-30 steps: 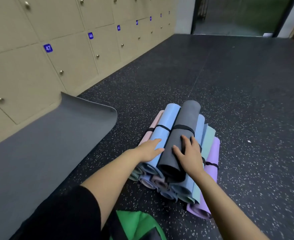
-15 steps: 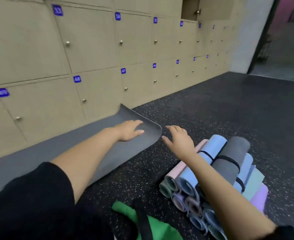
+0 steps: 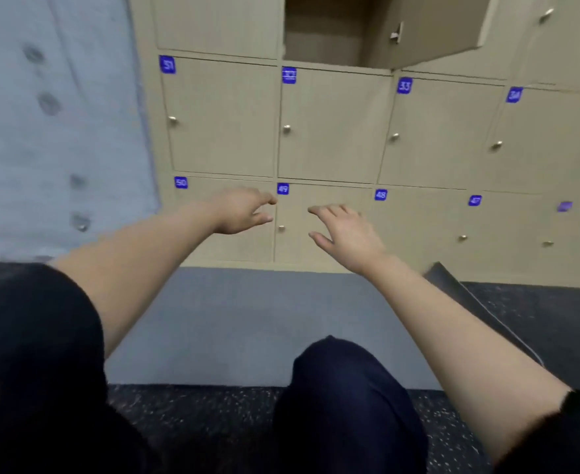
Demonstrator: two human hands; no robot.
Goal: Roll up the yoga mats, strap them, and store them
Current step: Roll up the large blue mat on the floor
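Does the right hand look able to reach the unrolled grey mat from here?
Probably yes: the right hand is open and empty, held out over the grey mat, with nothing between them.

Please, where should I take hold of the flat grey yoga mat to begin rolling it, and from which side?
I would grip the flat grey yoga mat at its short right end, coming from the right. That edge curls up off the dark speckled floor, so fingers can slip under; the rest lies flat.
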